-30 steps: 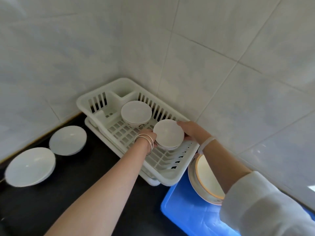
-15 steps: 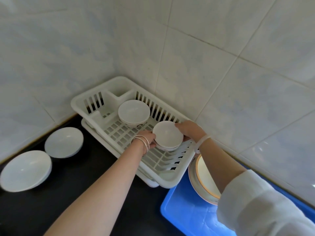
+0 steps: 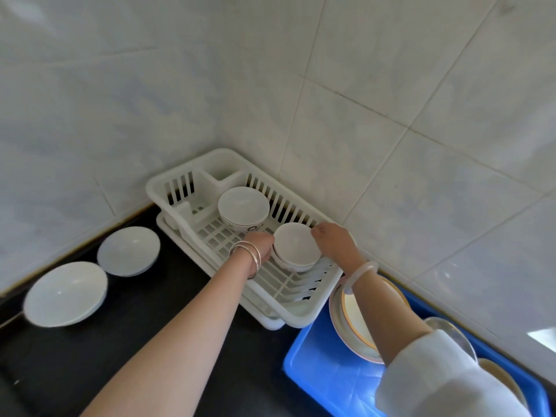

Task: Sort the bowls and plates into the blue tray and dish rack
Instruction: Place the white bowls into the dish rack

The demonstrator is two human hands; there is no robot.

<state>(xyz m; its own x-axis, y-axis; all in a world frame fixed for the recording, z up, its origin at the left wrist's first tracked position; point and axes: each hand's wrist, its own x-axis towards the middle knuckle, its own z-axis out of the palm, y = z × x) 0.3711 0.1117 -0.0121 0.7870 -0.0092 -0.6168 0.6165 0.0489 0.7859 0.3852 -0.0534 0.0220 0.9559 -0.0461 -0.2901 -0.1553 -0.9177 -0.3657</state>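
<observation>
Large white bowl [image 3: 65, 294]: farthest out to the left of the left hand, sitting upright on the black bench [image 3: 126, 335].
Second white bowl [image 3: 128, 251]: just beside the first, nearer the left hand, also on the bench and apart from the rack.
Dish rack [image 3: 288, 311]: white plastic, tucked into the tiled corner; both hands reach into it.
Patterned bowl [image 3: 243, 207]: inside the rack, beyond the left hand, upright, nobody touching it.
Left hand [image 3: 261, 244]: bangles on the wrist, fingers curled against the left side of the small stack.
Stacked bowls [image 3: 296, 246]: two small white bowls nested together, resting on the rack's grid between the two hands.
Right hand [image 3: 332, 240]: pale bangle on the wrist, fingers pressed to the right side of the same stack, so the pair is gripped from both sides.
Plates [image 3: 352, 314]: under the right forearm, a rimmed stack lying in the blue tray [image 3: 325, 377].
More dishes [image 3: 448, 329]: behind the right sleeve in the tray, mostly hidden.
</observation>
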